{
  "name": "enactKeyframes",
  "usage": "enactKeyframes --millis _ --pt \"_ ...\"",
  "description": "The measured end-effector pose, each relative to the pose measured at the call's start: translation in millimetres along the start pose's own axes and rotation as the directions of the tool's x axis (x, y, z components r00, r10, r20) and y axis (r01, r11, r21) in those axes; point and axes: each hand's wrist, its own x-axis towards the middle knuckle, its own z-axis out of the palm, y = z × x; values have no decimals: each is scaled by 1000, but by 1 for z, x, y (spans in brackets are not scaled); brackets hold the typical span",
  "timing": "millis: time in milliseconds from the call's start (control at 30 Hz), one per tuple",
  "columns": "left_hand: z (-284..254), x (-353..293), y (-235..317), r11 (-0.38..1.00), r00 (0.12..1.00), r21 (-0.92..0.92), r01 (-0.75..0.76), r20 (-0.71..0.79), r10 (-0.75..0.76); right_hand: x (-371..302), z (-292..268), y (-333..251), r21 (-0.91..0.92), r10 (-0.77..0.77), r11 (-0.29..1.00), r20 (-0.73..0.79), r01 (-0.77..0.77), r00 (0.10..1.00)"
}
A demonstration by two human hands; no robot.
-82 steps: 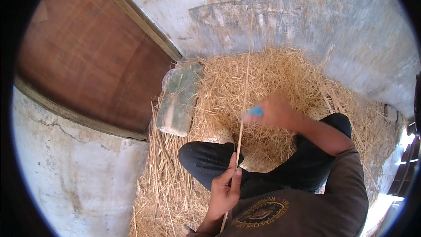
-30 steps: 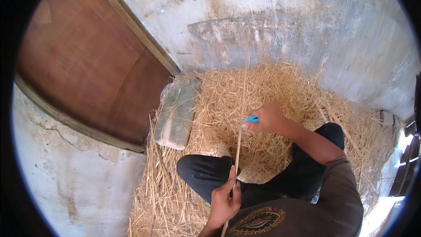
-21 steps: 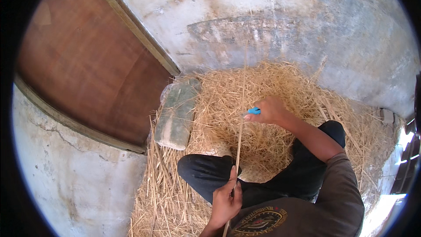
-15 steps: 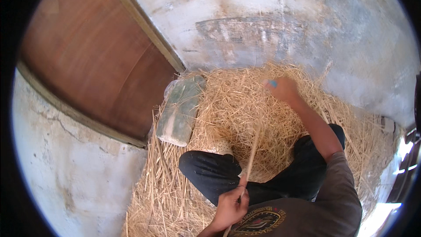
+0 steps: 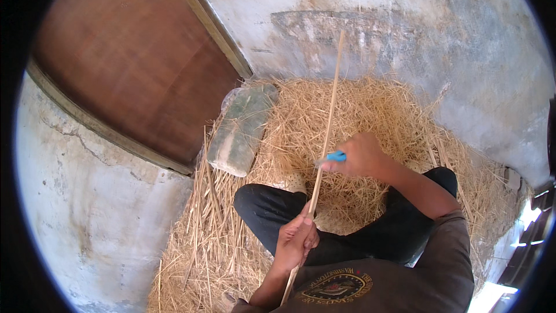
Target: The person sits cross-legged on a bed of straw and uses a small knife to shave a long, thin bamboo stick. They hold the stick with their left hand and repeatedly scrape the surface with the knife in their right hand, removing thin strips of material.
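Note:
A long, thin pale strip [image 5: 332, 101], like split bamboo, slants up from beside my body toward the far wall. Around its lower part my left hand [image 5: 297, 239] is closed, near my left knee. My right hand [image 5: 362, 155] grips a small knife [image 5: 336, 156] with a blue handle. The short greyish blade end lies at the strip, around its middle; it is blurred, so exact contact is hard to see. The strip's lower end runs past my left hand along my forearm.
Shavings [image 5: 370, 104] are heaped before my crossed legs [image 5: 269, 214] and spread to both sides. A greenish stone block [image 5: 243, 130] lies at the left, by a brown door panel [image 5: 139, 75]. A stained pale wall [image 5: 394, 35] stands behind the heap.
My right hand with the knife has come back from far over the heap to the strip's middle. The strip now shows longer and steadier, and my left hand has shifted slightly up and left.

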Motion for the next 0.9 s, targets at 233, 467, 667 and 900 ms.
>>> enactKeyframes --millis 233,467,667,900 --pt "12 12 -1 1000 999 7 0 33 0 3 5 35 -97 21 995 -176 -39 984" --pt "16 4 -4 998 1000 64 14 11 -15 18 7 68 -63 176 980 -141 -187 974" --pt "16 -22 -19 991 988 31 130 76 -132 28 -30 131 109 694 719 -72 -686 716" --pt "4 4 -1 941 992 -315 124 65 -109 -18 9 3 24 50 998 28 -50 998"
